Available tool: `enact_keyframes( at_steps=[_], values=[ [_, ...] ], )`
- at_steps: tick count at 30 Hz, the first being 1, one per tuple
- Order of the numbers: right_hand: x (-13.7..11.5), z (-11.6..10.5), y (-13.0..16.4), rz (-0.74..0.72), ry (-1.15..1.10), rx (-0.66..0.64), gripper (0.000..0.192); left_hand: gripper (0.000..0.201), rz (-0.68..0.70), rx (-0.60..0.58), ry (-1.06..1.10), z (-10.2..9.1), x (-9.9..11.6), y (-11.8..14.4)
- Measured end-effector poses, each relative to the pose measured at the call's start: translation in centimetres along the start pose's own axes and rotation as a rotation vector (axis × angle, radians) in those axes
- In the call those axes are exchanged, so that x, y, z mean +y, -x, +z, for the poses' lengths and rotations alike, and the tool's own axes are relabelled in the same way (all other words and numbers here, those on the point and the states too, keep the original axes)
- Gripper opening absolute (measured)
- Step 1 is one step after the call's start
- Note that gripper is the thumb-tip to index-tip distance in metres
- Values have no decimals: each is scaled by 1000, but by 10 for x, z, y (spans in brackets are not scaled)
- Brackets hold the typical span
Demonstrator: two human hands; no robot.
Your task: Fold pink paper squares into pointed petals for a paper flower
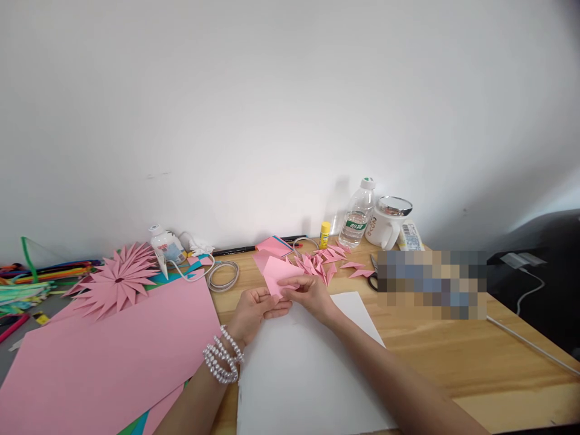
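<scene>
Both of my hands hold a small pink paper piece (277, 273) just above a white sheet (299, 368) on the wooden table (453, 356). My left hand (256, 308), with a pearl bracelet at the wrist, pinches its lower left edge. My right hand (310, 294) pinches its lower right edge. The paper is partly folded and stands up from my fingers. Just behind it lies a pile of folded pink paper points (324, 263).
A large pink sheet (113, 356) covers the left side, with a pink paper flower (118, 279) at its far end. Along the wall stand a glue bottle (165, 244), a glue stick (325, 234), a water bottle (359, 214) and a white mug (387, 223). Scissors (373, 273) lie right of the points.
</scene>
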State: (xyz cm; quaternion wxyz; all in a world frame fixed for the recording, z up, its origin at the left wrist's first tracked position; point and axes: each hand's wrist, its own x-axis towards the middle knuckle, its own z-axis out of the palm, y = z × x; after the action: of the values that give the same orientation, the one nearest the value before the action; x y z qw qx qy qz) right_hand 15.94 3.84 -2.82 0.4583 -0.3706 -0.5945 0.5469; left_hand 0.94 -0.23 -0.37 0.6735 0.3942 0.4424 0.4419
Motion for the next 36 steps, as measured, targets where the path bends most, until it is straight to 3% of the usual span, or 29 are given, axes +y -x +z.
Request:
enact_keyframes(
  at_steps=[5, 13, 21, 28, 36],
  values=[
    [2, -1, -1, 34, -57, 8, 28, 23, -41, -71, 77, 0, 6, 1],
    [1, 0, -1, 38, -59, 11, 29, 31, 34, 6, -71, 2, 1, 0],
    [1, 0, 0, 7, -31, -13, 28, 33, 79, 88, -73, 6, -8, -2],
    [-3, -2, 0, 64, -151, -98, 36, 34, 101, 111, -112, 5, -7, -3],
    [-4, -3, 1, 59, -179, -97, 38, 33, 109, 128, -135, 4, -6, -2]
  ],
)
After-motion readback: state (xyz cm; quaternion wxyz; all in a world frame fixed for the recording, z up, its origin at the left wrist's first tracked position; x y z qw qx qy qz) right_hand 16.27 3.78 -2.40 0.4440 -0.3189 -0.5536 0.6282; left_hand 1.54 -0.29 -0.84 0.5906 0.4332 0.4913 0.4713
